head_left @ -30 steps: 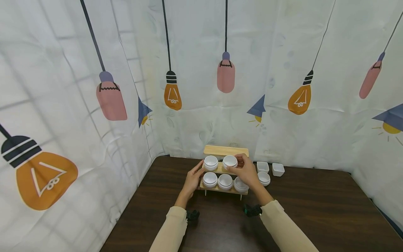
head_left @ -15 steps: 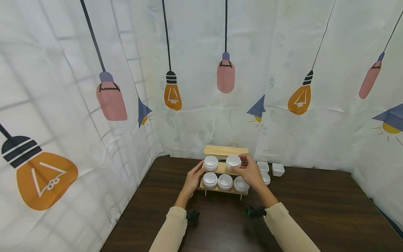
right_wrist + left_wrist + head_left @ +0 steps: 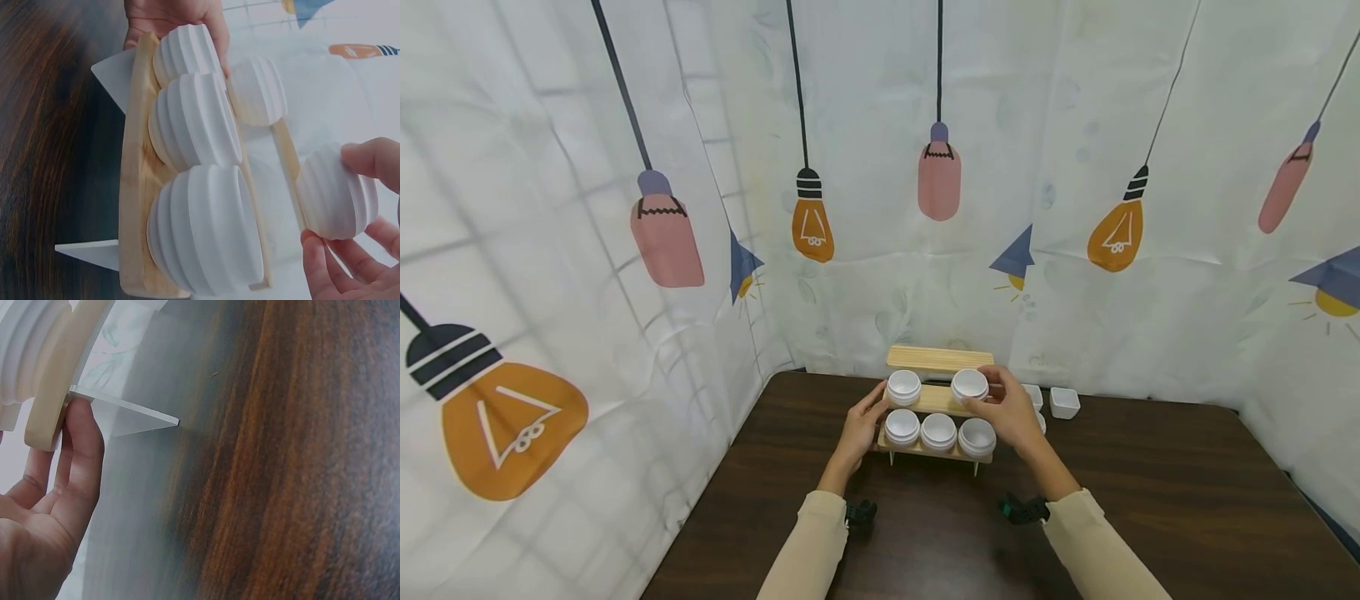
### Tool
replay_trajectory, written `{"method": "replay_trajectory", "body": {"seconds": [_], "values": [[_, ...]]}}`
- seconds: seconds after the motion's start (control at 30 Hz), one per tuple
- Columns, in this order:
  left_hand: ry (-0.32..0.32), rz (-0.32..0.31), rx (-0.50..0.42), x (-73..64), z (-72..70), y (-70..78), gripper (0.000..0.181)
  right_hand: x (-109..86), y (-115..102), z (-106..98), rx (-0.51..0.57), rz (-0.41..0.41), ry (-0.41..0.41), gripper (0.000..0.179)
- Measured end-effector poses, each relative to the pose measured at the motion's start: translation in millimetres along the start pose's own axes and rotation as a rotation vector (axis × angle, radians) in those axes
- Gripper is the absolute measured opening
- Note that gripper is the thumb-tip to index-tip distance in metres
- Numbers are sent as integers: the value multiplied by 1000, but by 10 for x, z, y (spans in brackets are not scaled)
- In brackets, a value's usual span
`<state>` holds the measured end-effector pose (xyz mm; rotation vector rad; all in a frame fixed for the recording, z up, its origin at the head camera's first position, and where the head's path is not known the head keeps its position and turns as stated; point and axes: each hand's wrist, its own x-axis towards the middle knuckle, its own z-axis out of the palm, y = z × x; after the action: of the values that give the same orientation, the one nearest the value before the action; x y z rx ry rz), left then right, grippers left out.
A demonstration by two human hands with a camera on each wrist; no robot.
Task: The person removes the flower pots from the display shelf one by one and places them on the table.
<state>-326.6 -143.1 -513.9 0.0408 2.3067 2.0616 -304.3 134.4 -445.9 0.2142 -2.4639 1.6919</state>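
A tiered stand with wooden shelves (image 3: 935,401) and pale legs stands at the back of the table. My left hand (image 3: 856,429) grips its left side; in the left wrist view, fingers and thumb pinch the end of a wooden shelf (image 3: 45,419). On the middle shelf, my right hand (image 3: 1011,414) holds a ribbed white pot (image 3: 334,194) between thumb and fingers, at the right end. Another white pot (image 3: 903,387) sits at that shelf's left end. Three more pots fill the front shelf, the nearest one (image 3: 209,231) large in the right wrist view.
The top shelf (image 3: 940,359) bears no pots. Right of the stand are two small square white dishes, one (image 3: 1064,402) in full sight and one partly behind my right hand. A further white piece is mostly hidden there. A printed curtain (image 3: 880,308) hangs behind the dark table (image 3: 1150,492).
My right hand has moved rightward along the middle shelf with the white pot, widening the gap to the left pot. My left hand keeps its grip on the stand.
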Motion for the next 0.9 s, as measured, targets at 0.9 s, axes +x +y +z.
{"method": "replay_trajectory", "body": {"seconds": [0.9], "values": [[28,17,11,8,31,-47,48,-169,164,-417,-29,48,72,63]]}}
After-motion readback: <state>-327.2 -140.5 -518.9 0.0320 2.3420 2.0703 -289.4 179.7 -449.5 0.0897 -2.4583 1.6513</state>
